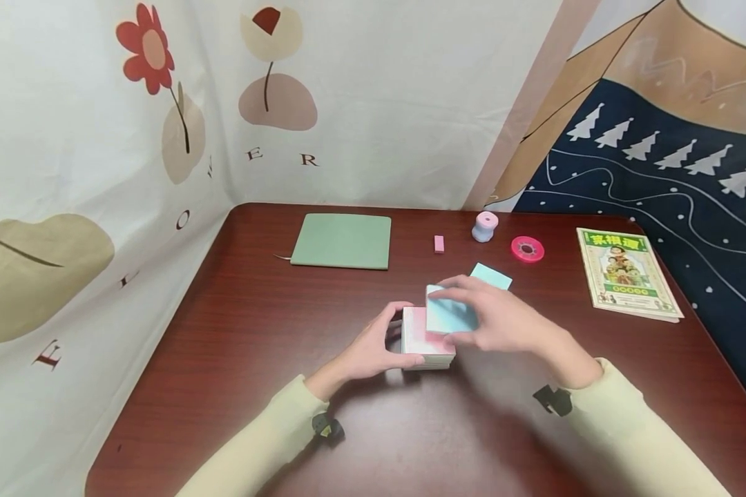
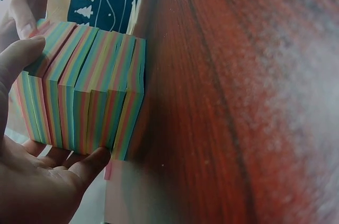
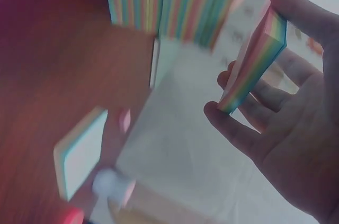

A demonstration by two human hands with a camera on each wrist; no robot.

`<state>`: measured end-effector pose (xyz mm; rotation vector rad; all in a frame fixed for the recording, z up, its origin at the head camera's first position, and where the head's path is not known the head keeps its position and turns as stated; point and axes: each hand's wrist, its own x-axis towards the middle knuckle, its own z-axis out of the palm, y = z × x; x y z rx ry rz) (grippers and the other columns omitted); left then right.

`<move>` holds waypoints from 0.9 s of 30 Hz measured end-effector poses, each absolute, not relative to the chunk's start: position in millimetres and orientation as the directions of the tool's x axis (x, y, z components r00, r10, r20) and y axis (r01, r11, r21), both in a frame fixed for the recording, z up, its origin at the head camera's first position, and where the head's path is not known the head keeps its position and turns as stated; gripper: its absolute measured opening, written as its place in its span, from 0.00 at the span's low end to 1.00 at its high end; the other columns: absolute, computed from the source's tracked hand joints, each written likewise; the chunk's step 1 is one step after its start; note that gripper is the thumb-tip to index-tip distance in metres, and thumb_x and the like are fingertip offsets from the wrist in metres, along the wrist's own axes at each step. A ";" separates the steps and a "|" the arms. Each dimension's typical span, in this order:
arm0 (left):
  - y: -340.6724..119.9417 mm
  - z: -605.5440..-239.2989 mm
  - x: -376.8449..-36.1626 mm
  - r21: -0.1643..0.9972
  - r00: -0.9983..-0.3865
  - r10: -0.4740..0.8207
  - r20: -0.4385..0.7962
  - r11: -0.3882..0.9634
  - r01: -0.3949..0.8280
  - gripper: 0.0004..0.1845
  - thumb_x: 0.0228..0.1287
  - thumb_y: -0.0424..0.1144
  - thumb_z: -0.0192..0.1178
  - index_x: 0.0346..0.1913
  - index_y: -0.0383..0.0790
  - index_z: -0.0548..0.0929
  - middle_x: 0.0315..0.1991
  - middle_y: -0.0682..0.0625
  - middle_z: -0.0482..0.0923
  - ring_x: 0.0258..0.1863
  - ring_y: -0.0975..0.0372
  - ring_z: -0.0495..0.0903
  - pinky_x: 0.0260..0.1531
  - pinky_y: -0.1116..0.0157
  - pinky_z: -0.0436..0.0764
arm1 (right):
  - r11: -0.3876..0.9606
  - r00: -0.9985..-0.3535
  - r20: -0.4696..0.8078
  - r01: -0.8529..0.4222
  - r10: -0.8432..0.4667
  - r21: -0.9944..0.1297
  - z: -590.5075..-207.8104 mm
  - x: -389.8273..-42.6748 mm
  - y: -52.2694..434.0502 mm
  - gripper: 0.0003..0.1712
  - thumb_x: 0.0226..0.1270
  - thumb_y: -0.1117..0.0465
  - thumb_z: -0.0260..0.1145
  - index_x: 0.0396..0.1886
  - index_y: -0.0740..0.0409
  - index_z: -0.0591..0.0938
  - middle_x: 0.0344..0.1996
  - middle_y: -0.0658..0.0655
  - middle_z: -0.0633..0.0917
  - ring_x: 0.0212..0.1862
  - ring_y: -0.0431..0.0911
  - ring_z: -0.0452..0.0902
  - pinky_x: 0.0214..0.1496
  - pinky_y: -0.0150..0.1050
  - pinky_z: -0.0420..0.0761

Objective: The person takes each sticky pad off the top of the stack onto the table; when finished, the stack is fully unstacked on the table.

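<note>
My left hand (image 1: 373, 348) grips the paper block (image 1: 424, 345) mid-frame. My right hand (image 1: 497, 317) pinches a lifted wad (image 1: 450, 314) above it. Bare table (image 1: 236, 331) lies open lower left.

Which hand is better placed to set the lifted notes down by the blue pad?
Probably the right hand: it already pinches the lifted notes, nearest the blue pad; the left hand grips the stack.

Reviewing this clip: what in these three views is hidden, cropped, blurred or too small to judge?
- Head view: the right hand and the thin light-blue slab of notes in its grip cover most of the top of the rainbow-edged block of sticky notes.
- Head view: the print on the green-covered booklet is too small to read.
- Left wrist view: the left hand is cut off by the edge.
- Right wrist view: the tabletop items are blurred.
</note>
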<state>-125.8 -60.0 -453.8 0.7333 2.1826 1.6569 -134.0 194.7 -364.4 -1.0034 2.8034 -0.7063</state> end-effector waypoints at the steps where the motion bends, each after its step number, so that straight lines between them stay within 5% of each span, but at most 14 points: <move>1: -59.9 -453.9 -125.9 0.957 -0.824 0.563 0.067 0.197 0.212 0.42 0.52 0.40 0.76 0.67 0.45 0.63 0.61 0.50 0.69 0.62 0.56 0.72 0.64 0.60 0.69 | 0.696 -0.801 0.074 -0.558 -0.594 -0.453 -362.7 -136.2 201.1 0.39 0.50 0.45 0.78 0.64 0.42 0.77 0.62 0.50 0.73 0.57 0.47 0.71 0.50 0.44 0.80; 13: -58.8 -453.7 -125.3 0.952 -0.828 0.557 0.065 0.215 0.219 0.42 0.50 0.38 0.76 0.66 0.45 0.63 0.60 0.47 0.70 0.61 0.54 0.73 0.64 0.58 0.70 | 0.850 -0.953 -0.053 -0.240 -0.298 -0.469 -382.9 -170.9 301.9 0.43 0.52 0.47 0.77 0.67 0.58 0.73 0.61 0.66 0.71 0.55 0.60 0.68 0.51 0.60 0.76; 19: -59.1 -454.4 -125.2 0.950 -0.826 0.560 0.060 0.221 0.219 0.42 0.50 0.37 0.76 0.66 0.45 0.63 0.60 0.47 0.70 0.60 0.55 0.73 0.63 0.59 0.70 | 0.895 -0.963 -0.177 -0.109 -0.204 -0.433 -412.2 -175.3 333.6 0.48 0.53 0.45 0.76 0.68 0.64 0.70 0.61 0.71 0.69 0.57 0.64 0.65 0.54 0.64 0.73; 27: -58.6 -454.2 -126.5 0.953 -0.827 0.558 0.070 0.207 0.220 0.41 0.50 0.38 0.76 0.66 0.45 0.64 0.60 0.47 0.70 0.61 0.55 0.73 0.64 0.59 0.69 | 0.895 -0.961 -0.179 -0.115 -0.210 -0.431 -433.7 -175.6 344.1 0.45 0.54 0.49 0.76 0.67 0.65 0.70 0.63 0.73 0.67 0.60 0.66 0.61 0.60 0.69 0.66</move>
